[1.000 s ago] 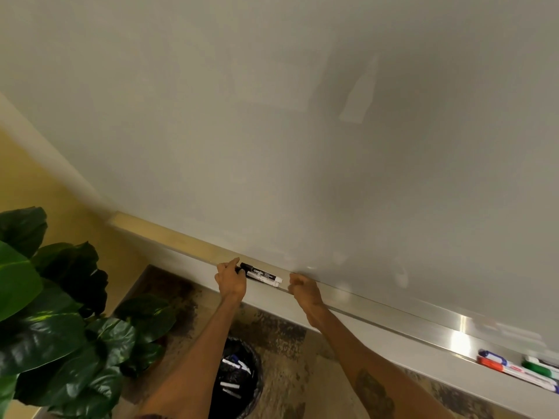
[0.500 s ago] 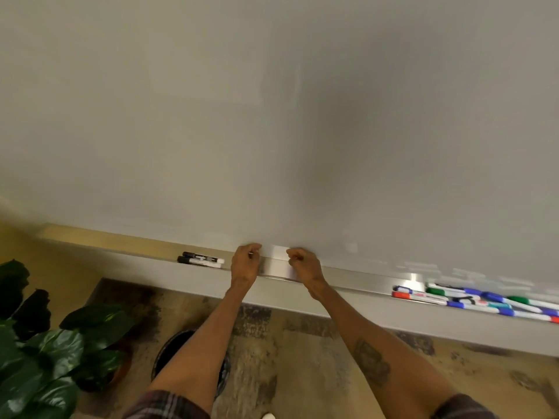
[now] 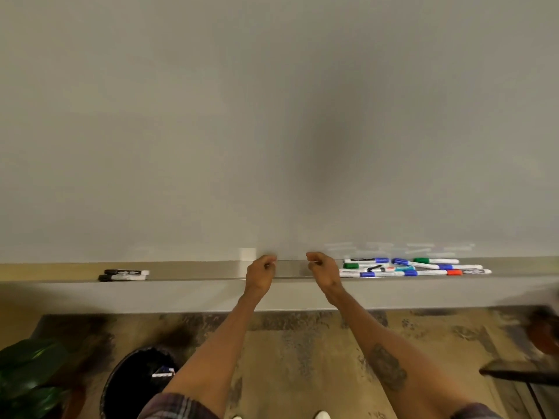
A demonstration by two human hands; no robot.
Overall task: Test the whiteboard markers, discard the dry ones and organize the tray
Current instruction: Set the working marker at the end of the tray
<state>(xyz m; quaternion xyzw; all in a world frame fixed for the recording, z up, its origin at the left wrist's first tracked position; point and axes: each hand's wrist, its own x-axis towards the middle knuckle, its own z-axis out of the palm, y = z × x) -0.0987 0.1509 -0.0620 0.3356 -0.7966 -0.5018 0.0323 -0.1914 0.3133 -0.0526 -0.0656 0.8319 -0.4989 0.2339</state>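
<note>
Two black markers (image 3: 124,275) lie side by side at the left end of the tray (image 3: 196,272), with white barrels and dark caps. Well apart on the right sits a loose heap of markers (image 3: 414,267) with blue, green and red caps, some crossing others. My left hand (image 3: 261,272) and right hand (image 3: 322,270) are over the bare middle, fingers curled in, nothing visible in either. I judge the markers light, stiff and slick, so I'd pinch one mid-barrel, clear of the cap.
</note>
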